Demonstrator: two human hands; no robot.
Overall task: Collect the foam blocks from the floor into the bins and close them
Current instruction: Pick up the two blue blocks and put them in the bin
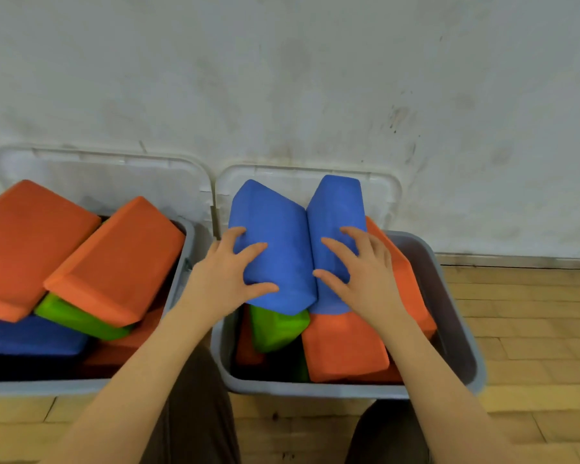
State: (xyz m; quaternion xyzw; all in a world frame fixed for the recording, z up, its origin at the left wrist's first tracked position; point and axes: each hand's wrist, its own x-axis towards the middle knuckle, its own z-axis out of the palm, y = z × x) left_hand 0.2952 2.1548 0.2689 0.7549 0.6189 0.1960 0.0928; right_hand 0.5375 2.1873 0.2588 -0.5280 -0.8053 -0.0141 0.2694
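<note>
Two grey plastic bins stand side by side against a scuffed white wall, on a floor of pale wooden boards. The right bin is the landmark here: a smooth, round-cornered tub with its translucent lid tipped open behind it against the wall.

Sticking up out of the right bin are two blue foam blocks, matte and fine-grained, brick-shaped with softened edges. They lean together and touch along one long edge. The left hand grips the left blue block, fingers spread apart and curled over its top face and near end. The right hand holds the right blue block, its fingers likewise splayed and bent onto the foam.

Under them, inside the right bin, lie an orange block near the front rim, another orange block along the right wall, and a green block tilted at the left side.

Left of the right bin, the left bin is heaped above its rim with large orange blocks, a green block and a blue block beneath them; its own lid is open against the wall.

In front of the right bin, dark trouser legs show above the boards.
</note>
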